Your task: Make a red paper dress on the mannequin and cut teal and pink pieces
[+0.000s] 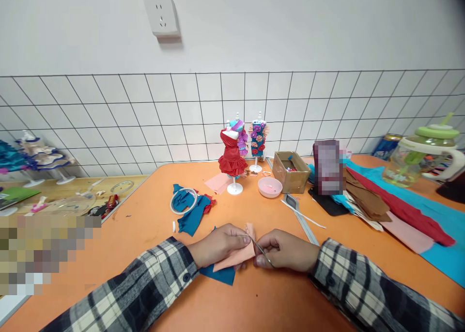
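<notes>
My left hand (pixel 232 242) is closed on a folded piece of peach crepe paper (pixel 238 258), thumb on top, with its upper end gathered. In my right hand (pixel 286 250) is a slim grey metal tool, apparently tweezers (pixel 264 254), pinched between thumb and fingers. Their tip reaches the paper's edge by my left thumb. Under my left hand lies a piece of teal crepe paper (pixel 222 276) on the orange table (pixel 276 303). Beyond it, more teal paper (pixel 194 216) lies with a white ring of tape (pixel 173 207) and red scraps.
Small mannequins in a red ruffled dress (pixel 232 160) and a flowered teal dress (pixel 258 140) stand at the back. Nearby are a pink bowl (pixel 270 188), a cardboard box (pixel 293 179), scissors (pixel 300 214) and a phone (pixel 328 167). Coloured paper sheets (pixel 407 203) and a jug (pixel 409 162) occupy the right.
</notes>
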Tool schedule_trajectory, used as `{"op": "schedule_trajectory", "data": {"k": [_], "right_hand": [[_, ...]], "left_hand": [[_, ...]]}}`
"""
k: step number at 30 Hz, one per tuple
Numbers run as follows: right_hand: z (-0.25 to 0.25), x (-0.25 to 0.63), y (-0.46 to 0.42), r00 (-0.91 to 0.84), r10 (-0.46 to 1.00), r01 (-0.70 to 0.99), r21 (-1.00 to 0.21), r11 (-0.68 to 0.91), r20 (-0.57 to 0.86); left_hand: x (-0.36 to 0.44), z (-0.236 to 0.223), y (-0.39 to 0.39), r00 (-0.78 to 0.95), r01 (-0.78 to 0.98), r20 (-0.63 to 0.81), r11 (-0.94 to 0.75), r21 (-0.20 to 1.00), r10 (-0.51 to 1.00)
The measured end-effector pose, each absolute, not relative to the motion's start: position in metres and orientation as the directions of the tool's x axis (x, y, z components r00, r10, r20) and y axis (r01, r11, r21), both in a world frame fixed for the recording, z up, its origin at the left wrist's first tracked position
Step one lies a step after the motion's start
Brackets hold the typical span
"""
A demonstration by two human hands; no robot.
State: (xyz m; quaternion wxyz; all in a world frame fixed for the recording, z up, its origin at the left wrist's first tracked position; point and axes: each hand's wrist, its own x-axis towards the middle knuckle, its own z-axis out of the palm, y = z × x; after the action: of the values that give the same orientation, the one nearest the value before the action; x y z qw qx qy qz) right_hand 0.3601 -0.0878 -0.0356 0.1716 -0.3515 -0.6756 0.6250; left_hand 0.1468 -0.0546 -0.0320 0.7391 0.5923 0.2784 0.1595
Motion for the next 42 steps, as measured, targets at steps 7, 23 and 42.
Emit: {"op": "schedule_trajectory", "data": {"k": [7,23,42], "right_hand": [[-0.033,0.361,-0.089,-0.661,0.698,0.323,-0.944,-0.067,-0.275],[-0.030,0.362,-0.090,-0.666,0.677,0.334,-0.937,-0.106,-0.314],[-0.037,0.363,-0.086,-0.747,0.615,0.272,-0.960,-0.064,-0.253]], "left_hand": [[0.147,-0.030,-0.056,0.795,0.103,-0.212,0.217,0.971,0.569],[0.146,-0.030,-0.054,0.817,0.108,-0.195,0.188,0.976,0.543],[0.143,-0.027,-0.055,0.817,0.191,-0.306,0.271,0.944,0.489]]}}
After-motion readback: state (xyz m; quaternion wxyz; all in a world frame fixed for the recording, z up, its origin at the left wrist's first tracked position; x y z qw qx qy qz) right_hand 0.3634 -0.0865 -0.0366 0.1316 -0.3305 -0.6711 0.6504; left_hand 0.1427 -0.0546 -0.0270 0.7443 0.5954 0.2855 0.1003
